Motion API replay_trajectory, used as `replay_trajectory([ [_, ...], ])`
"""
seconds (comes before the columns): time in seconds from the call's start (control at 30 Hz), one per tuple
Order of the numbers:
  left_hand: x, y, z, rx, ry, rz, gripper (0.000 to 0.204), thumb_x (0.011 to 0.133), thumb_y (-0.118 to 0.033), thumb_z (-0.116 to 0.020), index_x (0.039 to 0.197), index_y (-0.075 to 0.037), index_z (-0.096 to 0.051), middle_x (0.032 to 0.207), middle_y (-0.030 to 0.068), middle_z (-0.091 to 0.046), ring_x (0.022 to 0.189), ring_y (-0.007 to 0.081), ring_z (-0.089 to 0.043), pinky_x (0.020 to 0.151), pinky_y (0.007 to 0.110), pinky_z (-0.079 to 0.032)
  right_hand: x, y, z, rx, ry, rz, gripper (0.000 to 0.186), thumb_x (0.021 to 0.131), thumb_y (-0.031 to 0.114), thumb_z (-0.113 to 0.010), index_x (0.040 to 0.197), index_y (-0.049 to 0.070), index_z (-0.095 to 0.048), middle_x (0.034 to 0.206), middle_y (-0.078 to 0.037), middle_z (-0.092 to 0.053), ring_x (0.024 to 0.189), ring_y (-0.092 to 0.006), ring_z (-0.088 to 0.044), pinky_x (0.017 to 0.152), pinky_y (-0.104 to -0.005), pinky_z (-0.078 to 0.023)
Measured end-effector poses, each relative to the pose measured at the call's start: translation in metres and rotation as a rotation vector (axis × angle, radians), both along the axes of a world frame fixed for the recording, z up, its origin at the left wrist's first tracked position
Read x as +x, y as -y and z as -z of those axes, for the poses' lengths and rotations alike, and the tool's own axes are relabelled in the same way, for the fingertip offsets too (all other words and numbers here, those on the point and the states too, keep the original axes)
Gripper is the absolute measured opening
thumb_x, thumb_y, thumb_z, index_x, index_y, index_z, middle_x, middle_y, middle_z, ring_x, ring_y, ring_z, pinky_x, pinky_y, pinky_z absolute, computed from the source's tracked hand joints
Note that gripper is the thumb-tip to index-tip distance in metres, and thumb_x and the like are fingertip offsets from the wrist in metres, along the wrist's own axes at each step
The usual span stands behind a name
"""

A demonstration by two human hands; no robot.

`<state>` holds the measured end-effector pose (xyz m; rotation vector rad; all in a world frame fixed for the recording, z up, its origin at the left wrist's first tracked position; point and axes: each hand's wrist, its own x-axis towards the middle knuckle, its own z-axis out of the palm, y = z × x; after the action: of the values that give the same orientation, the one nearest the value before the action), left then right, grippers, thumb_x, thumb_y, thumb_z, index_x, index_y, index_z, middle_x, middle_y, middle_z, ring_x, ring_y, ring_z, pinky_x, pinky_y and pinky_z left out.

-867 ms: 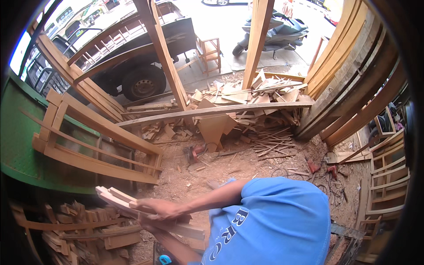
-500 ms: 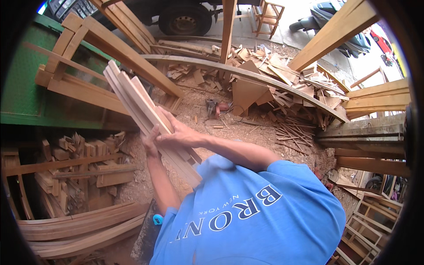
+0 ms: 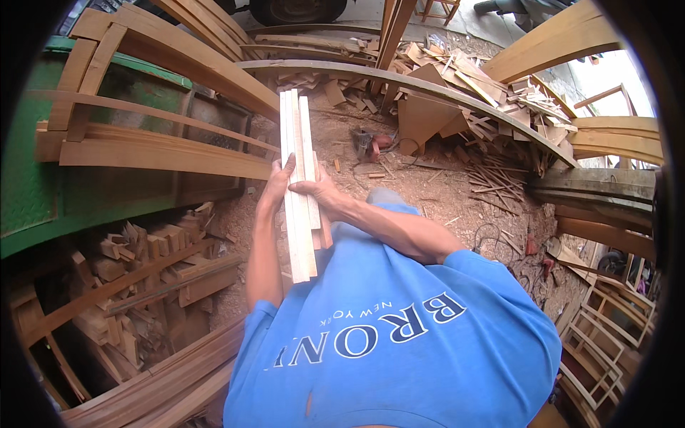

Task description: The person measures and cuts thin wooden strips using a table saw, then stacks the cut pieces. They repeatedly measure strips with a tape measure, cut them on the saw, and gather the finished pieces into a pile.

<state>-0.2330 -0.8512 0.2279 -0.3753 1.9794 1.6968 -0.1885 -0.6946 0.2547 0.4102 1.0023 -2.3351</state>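
Before my chest I hold a bundle of several pale wooden strips, standing nearly lengthwise away from me, with their ends at uneven lengths. My left hand is closed around its left side, the thumb laid over the front of the strips. From the right, my right hand grips the same bundle at about the same height, its thumb also across the front. The fingers behind the wood are partly hidden. Shorter, darker pieces show at the bundle's right side, near my blue shirt.
A red and dark power tool lies on the sawdust-covered floor beyond my hands. Scrap wood is heaped behind a long curved beam. Wooden frames lean by a green metal panel at left; stacked offcuts lie below.
The bundle has swung from a leftward slant to nearly straight ahead and moved right, both hands moving with it. My view has shifted slightly too. Both hands keep their hold.
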Motion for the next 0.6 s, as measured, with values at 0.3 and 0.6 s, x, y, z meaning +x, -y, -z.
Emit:
replay_trajectory([
  [0.3,-0.032,0.024,0.016,0.003,-0.001,0.034,0.067,0.092,-0.042,-0.066,0.13,0.009,-0.044,0.12,0.0249,-0.06,0.108,0.0268,-0.062,0.092,0.037,-0.05,-0.021,0.04,0.031,0.062,-0.035,0.109,0.089,0.08,-0.003,-0.069,0.15,0.008,-0.015,0.133,-0.018,-0.049,0.114,-0.0266,-0.06,0.094,-0.0368,-0.058],
  [0.6,-0.088,0.012,0.011,0.353,0.137,-0.061,0.056,0.1,-0.033,-0.056,0.136,0.007,-0.043,0.124,0.0187,-0.06,0.109,0.0263,-0.063,0.091,0.038,-0.053,-0.075,0.034,0.023,0.357,-0.254,0.191,0.108,0.076,0.009,-0.078,0.155,0.006,-0.003,0.141,-0.021,-0.042,0.124,-0.029,-0.054,0.098,-0.0368,-0.053],
])
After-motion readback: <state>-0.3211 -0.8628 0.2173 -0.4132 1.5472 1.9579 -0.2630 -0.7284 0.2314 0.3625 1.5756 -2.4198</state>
